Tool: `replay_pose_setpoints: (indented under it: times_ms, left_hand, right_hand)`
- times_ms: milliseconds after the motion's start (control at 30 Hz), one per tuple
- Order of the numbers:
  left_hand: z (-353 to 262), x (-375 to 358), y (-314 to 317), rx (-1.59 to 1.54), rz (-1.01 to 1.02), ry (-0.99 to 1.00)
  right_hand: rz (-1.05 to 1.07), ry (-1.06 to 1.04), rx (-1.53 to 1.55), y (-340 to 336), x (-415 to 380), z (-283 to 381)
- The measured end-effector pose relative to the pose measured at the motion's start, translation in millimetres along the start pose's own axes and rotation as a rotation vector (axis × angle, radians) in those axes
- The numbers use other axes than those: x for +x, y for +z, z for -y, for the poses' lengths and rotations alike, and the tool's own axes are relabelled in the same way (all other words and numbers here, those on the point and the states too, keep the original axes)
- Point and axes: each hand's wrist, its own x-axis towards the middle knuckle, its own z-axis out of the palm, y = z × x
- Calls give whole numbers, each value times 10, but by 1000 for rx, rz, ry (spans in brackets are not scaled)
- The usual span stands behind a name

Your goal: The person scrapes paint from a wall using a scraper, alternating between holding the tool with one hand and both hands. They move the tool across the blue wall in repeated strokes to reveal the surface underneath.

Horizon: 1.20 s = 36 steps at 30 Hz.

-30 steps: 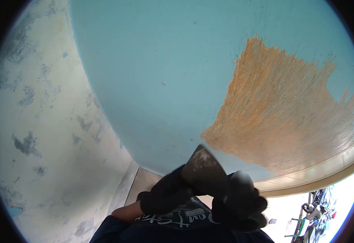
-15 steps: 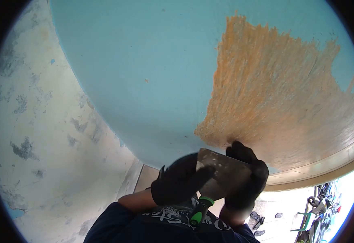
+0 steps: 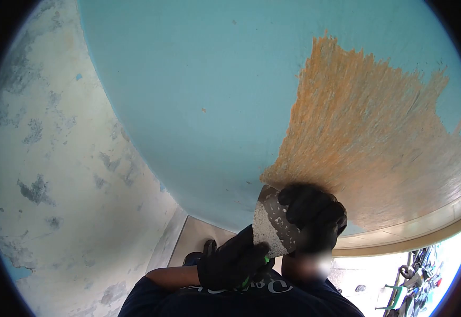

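Observation:
Both my hands wear black gloves and are at a broad-bladed scraper (image 3: 274, 222) in front of my chest. Pale flecks and a speckled grey layer cover much of the blade. My left hand (image 3: 233, 260) is closed around the lower end, where bits of green handle show between the fingers. My right hand (image 3: 315, 211) has its fingers curled over the right side of the blade, hiding that edge. Just beyond the blade's top edge is the blue painted wall (image 3: 188, 95) with a large scraped orange-brown patch (image 3: 357, 127).
At left, a whitish wall (image 3: 72, 174) with grey worn spots meets the blue wall in a corner. A pale ledge (image 3: 415, 227) runs along the right. Lower right, a green-edged stool (image 3: 397, 297) stands near several parked motorbikes (image 3: 420, 274). A dark shoe (image 3: 210, 246) shows below.
My left hand has moved down from the blade to the handle, which was hanging in plain sight. The blade has turned, showing its flecked face. The view has shifted slightly.

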Motion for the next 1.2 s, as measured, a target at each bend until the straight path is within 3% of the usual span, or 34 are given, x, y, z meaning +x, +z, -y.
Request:
replay_pose_setpoints:
  times_ms: [100, 200, 333, 433, 500, 533, 600, 733, 800, 833, 900, 1033, 1133, 1200]
  left_hand:
    - [45, 37, -33, -92, 17, -84]
    - [76, 62, -135, -171, 80, -174]
    - [102, 110, -171, -240, 33, -278]
    - [90, 86, -189, -145, 89, -142]
    - [187, 95, -192, 146, 22, 120]
    - [195, 104, -210, 146, 27, 118]
    - [160, 141, -274, -95, 110, -3]
    - [58, 154, -307, -55, 102, -96]
    - [-156, 145, -284, 12, 107, -432]
    - [-73, 117, -286, -1, 108, -445]
    - [100, 66, -277, -28, 85, -86]
    - [59, 131, -303, 26, 120, -35]
    - [-49, 130, -293, -12, 110, -104]
    - [-188, 107, -237, 122, 36, -192]
  right_hand:
    - [99, -16, -117, -68, 41, 25]
    - [30, -76, -305, 48, 53, 7]
    - [52, -34, -322, 36, 37, 22]
    - [-43, 13, -357, 41, -20, 6]
    - [-6, -45, -278, 17, -9, -24]
    - [-10, -48, -282, 25, -2, -14]
    - [-15, -55, -315, 58, 33, -8]
    - [33, -75, -274, 21, 27, -30]
    - [5, -65, -239, 13, -20, -43]
    - [-1, -50, -246, -4, -40, 0]
    - [80, 138, -453, -41, -36, 125]
    - [-10, -31, -276, 39, -14, -45]
    - [-37, -91, -213, 69, 6, -70]
    - [-41, -83, -228, 85, 13, -63]
